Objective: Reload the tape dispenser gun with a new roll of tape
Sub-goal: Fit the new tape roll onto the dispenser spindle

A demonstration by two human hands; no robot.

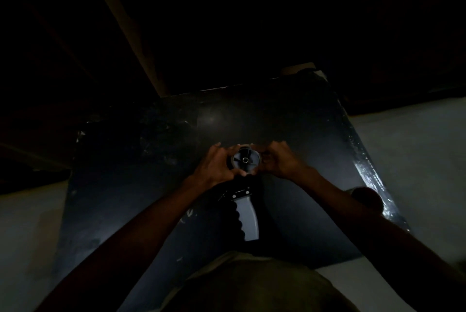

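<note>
Your left hand (218, 163): fingers curled round the left side of the spool hub (245, 159), thumb tip lying against its lower rim — a grip, not a flat touch.

Your right hand (278, 161): fingers bent inward at the hub's right side, knuckles up. They seem to pinch something dark there, but the light is too poor to tell what it is, or whether the fingertips actually touch the hub.

Spool hub: round, grey, with spokes running out from a small bright centre pin. It faces up toward you, between your two hands. A dark band sits round its left edge; you cannot tell from this view whether that is a roll of tape.

Tape dispenser gun (245, 207): lying flat on the table, hub end away from you, handle (248, 221) pointing back toward your body. The handle is pale grey with a scalloped finger edge on its left side. A dark metal frame joins it to the hub, partly hidden beneath your left hand.

Table (141, 185): black, glossy top, scuffed in places, a bright glare along its right edge.

Rounded dark object (367, 198): near the table's right edge, just beyond your right forearm — identity unclear.

Floor (416, 160): pale, visible on both sides of the table.
</note>
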